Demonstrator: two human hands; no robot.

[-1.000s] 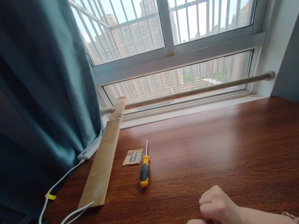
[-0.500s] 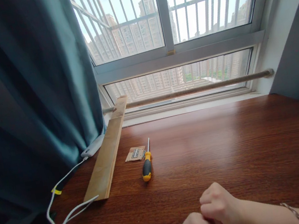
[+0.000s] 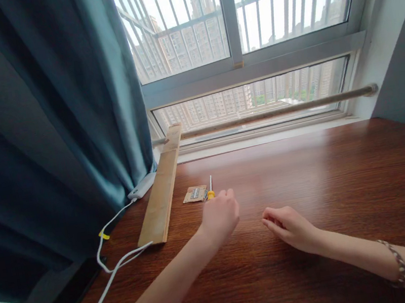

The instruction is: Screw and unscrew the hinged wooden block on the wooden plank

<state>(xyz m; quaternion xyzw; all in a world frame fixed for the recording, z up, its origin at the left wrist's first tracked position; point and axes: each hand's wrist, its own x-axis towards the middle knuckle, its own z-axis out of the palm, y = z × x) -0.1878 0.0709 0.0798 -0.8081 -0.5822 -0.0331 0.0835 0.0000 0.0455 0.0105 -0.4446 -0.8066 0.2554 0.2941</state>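
The wooden counter (image 3: 325,178) ran beneath a window (image 3: 227,19). My left hand (image 3: 218,215) curled over the screwdriver (image 3: 211,193) beside a small card (image 3: 195,194); I could not confirm a grip. My right hand (image 3: 289,225) rested loosely open and empty.

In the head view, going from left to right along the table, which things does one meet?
white cable → wooden board → small cardboard packet → left hand → right hand → bracelet

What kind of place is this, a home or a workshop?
Probably a home, a room high up: a wooden desk stands below a barred window with tower blocks outside, and a teal curtain hangs at the left.
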